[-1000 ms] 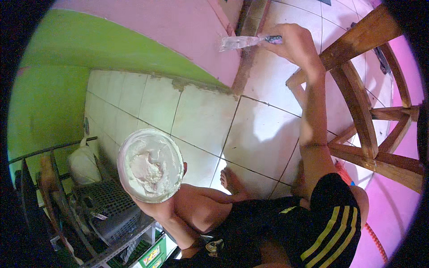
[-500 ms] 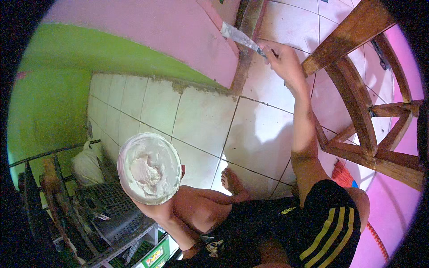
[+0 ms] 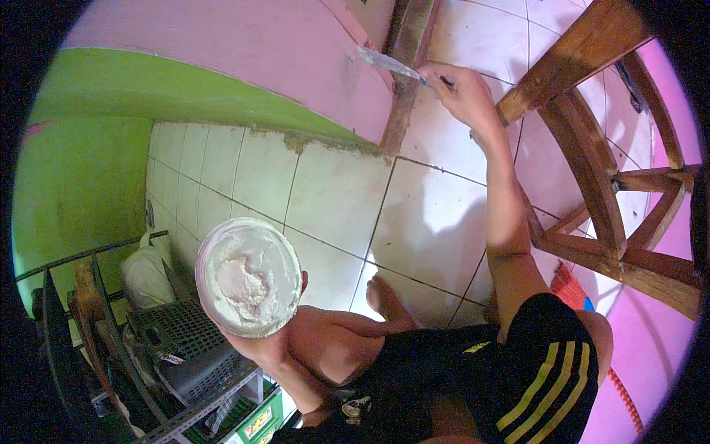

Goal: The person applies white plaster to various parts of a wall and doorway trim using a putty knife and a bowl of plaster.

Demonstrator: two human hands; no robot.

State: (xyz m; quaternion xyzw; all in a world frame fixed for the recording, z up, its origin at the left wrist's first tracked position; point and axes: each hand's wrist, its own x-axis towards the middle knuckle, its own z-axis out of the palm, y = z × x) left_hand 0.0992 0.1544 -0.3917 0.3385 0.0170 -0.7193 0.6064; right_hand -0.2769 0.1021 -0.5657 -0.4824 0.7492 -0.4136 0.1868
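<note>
My right hand [image 3: 464, 95] is closed round the handle of a putty knife [image 3: 390, 64], its blade smeared with white. The blade reaches left to the pink wall [image 3: 296, 66] near the wall's corner and looks tilted nearly edge-on. Low on the left, my left hand [image 3: 259, 351] holds up a round white tub [image 3: 210, 311] from beneath, its fingers mostly hidden behind it. Inside lies thick white putty [image 3: 248, 281], scooped into a hollow at the middle.
A wooden chair-like frame [image 3: 584, 163] stands close to my right forearm. At lower left is a rack [image 3: 200, 407] with a black perforated crate [image 3: 177, 333] and a white sack [image 3: 146, 277]. A red broom [image 3: 568, 287] lies behind my right arm. White tiles [image 3: 333, 192] cover the floor.
My right hand has turned and shifted slightly up and left, swinging the putty knife's blade flatter against the pink wall. The tub has barely moved.
</note>
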